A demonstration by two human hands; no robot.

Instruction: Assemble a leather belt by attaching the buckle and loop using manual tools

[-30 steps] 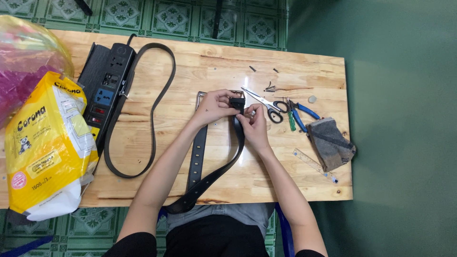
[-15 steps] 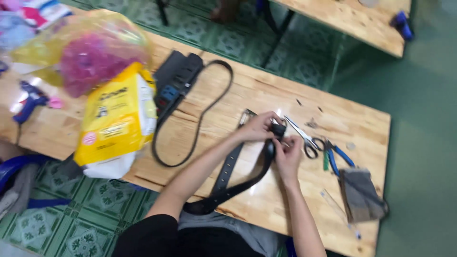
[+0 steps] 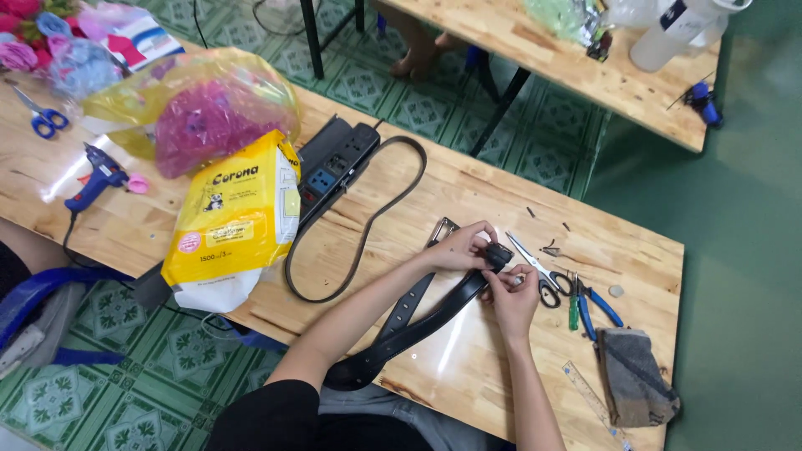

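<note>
The table (image 3: 468,188), pale wood, carries everything here. Across its near half lies the black belt (image 3: 418,330), running from the person's lap up to the hands, its lower end curling off the table edge. It looks like a long, limp strap: light, bending freely along its length yet firm across its width, with a smooth face that could slide on the wood. The safest hold is probably near the end being worked, pinched flat across the width, since anything farther back would let the free length flop.

A second strap with a metal buckle (image 3: 444,229) lies just beside it, partly under the left forearm, and a thinner belt loop (image 3: 359,225) curves over by the power strip (image 3: 334,163).

The left hand (image 3: 458,248) curls its grip round the belt's upper end from the far side. The right hand (image 3: 511,294) closes its grip on the same end from the near side, fingertips pinched. What sits between the fingers is a small dark piece (image 3: 499,253), perhaps a keeper or clasp; it is too small and too covered to tell.

Scissors (image 3: 536,271) and pliers (image 3: 595,305) lie just right of the hands. The yellow bag (image 3: 234,221) hides the table behind it, and the ruler (image 3: 591,399) is cut off at the bottom edge.
</note>
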